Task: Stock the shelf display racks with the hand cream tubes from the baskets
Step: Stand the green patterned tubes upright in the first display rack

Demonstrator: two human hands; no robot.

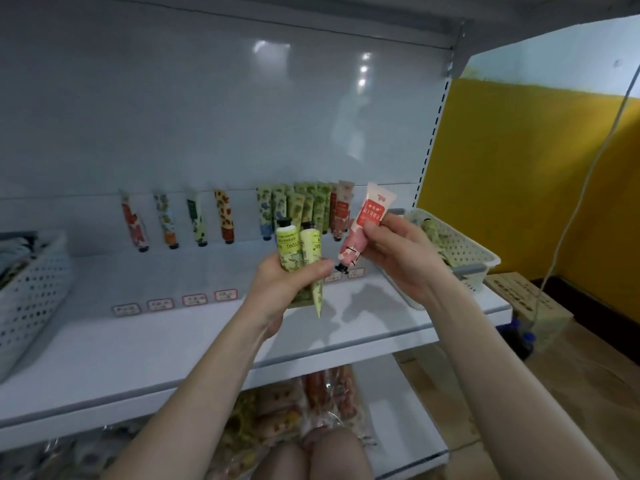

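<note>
Right hand pinching a pink tube between thumb and fingertips, crimped end up, black cap down and tilted toward the left hand. Left hand clenched round two yellow-green tubes, caps up, tails poking out below the fist.

Likely step: hanging or standing the pink tube with the pink ones already in the display row, at the right end of that row. Best done by keeping the pinch high near the crimp, cap leading downward to match the tubes in the row, label facing out, and sliding it in beside its like without knocking the packed green ones just left. Left-hand tubes best kept clear, below and in front of the row.

White shelf under the row, smooth and glossy, price tags along it. White perforated basket right of the row, holding more tubes; another basket far left of it. Yellow wall beyond the right basket; packaged goods on the shelf below.
</note>
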